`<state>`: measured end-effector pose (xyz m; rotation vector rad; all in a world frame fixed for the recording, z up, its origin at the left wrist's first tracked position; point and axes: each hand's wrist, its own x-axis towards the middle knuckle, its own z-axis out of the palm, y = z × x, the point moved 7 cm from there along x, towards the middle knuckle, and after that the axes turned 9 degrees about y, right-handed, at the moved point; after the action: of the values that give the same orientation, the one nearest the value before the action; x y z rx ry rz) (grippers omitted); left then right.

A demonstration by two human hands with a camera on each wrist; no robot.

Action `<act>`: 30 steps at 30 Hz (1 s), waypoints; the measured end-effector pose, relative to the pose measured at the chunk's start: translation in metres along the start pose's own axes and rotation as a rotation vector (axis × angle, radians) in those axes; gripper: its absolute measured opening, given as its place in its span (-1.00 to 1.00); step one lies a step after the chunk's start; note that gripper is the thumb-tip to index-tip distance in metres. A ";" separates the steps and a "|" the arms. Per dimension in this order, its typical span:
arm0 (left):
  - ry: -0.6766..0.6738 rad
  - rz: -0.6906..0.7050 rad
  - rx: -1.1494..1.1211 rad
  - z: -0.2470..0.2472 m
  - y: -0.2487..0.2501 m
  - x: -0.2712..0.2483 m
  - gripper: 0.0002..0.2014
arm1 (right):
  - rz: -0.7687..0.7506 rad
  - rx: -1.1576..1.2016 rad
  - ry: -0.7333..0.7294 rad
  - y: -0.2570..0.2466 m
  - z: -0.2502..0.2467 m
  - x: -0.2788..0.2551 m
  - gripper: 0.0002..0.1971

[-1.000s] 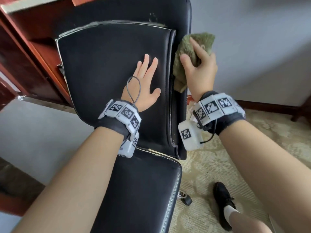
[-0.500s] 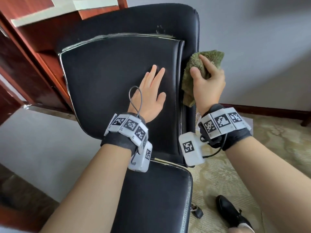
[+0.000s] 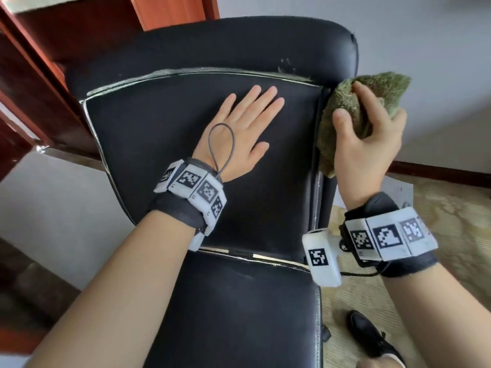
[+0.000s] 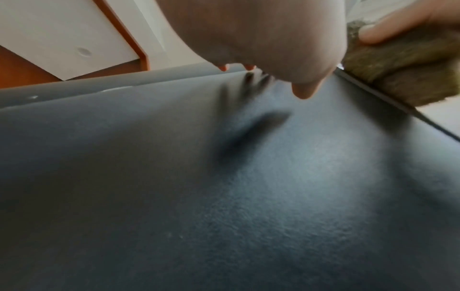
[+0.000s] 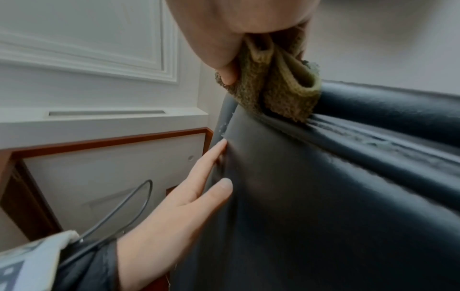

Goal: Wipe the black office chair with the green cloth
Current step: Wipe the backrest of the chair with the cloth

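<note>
The black office chair (image 3: pixel 148 144) fills the middle of the head view, its leather backrest facing me and its seat (image 3: pixel 239 314) below. My left hand (image 3: pixel 239 131) lies flat on the backrest panel (image 4: pixel 224 196), fingers straight. My right hand (image 3: pixel 372 134) grips the bunched green cloth (image 3: pixel 342 110) against the backrest's right side edge, near the top. In the right wrist view the cloth (image 5: pixel 281 88) is squeezed under the palm and touches the chair's side roll (image 5: pixel 373 122); the left hand (image 5: pixel 179 202) shows flat on the panel.
A red-brown wooden desk (image 3: pixel 39 75) stands close behind and left of the chair. Patterned carpet (image 3: pixel 451 221) lies to the right, with a black shoe (image 3: pixel 369 335) near the chair base. A pale wall (image 3: pixel 425 49) and dark baseboard (image 3: pixel 438 172) are behind.
The right hand has slid the cloth upward along the backrest's right edge, toward the top corner. The left hand stayed flat on the panel. The head view has come closer.
</note>
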<state>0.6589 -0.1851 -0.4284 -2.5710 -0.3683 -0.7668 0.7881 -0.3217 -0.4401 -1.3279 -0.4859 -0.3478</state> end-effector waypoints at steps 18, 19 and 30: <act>-0.148 0.091 -0.130 -0.003 -0.045 0.005 -0.28 | -0.344 -0.696 -0.326 -0.028 0.055 0.007 -0.60; -0.156 0.083 -0.138 -0.003 -0.046 0.004 -0.26 | -0.344 -0.692 -0.330 -0.031 0.058 0.007 -0.61; -0.256 0.036 -0.129 -0.005 -0.064 0.002 -0.13 | -0.571 -0.735 -0.432 -0.031 0.090 0.007 -0.56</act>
<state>0.6350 -0.1317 -0.4025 -2.7978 -0.3593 -0.4617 0.7657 -0.2402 -0.3963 -1.9798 -1.1861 -0.7649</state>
